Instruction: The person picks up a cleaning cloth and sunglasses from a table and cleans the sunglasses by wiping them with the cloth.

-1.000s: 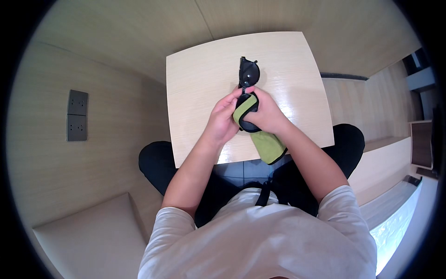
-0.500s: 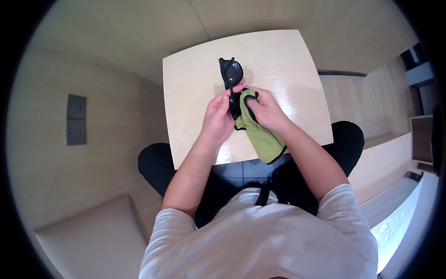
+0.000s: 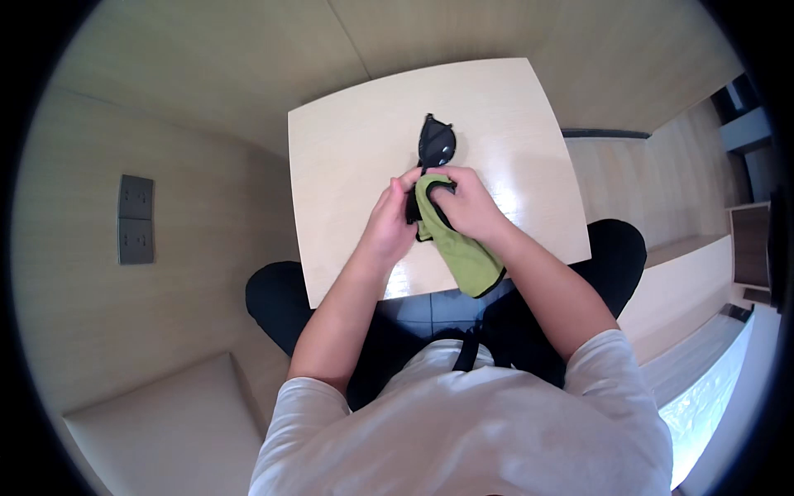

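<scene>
Your right hand [image 3: 475,207] grips the cloth [image 3: 466,255], your left hand [image 3: 391,223] the glasses [image 3: 441,146], which hard rubbing could bend beyond your fingers.

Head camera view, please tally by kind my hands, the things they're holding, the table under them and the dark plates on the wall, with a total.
Hands, left hand and right hand: 2
Sunglasses, pair: 1
Green cloth: 1
Table: 1
Dark wall plates: 2
Total: 7

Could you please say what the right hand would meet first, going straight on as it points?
The green cloth, which the right hand holds; behind it, probably the sunglasses, though depth is unclear.
</scene>
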A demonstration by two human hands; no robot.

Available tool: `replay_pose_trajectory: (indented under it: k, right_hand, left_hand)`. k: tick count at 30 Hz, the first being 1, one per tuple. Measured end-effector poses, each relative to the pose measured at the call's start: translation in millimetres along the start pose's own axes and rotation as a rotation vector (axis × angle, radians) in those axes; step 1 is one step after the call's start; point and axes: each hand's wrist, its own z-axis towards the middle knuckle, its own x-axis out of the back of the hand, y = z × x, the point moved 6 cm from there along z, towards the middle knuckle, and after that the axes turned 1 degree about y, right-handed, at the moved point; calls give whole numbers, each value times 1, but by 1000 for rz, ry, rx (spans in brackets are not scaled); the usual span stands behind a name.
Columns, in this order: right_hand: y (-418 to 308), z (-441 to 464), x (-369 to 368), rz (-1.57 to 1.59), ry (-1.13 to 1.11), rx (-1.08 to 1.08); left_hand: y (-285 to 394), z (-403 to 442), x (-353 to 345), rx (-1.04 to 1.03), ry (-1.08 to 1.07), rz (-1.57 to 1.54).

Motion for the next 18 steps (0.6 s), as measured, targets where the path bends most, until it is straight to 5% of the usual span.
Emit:
replay_pose_trajectory:
  k: [11, 13, 18]
  right_hand:
    - [-8, -2, 0, 180, -242, 55]
    - [-10, -3, -1, 50, -162, 199]
    - [11, 1, -2, -195, 117, 163]
  left_hand:
    - [17, 3, -17, -111, -72, -58]
    - [2, -1, -5, -90, -50, -4]
    - [-29, -3, 12, -48, -9, 220]
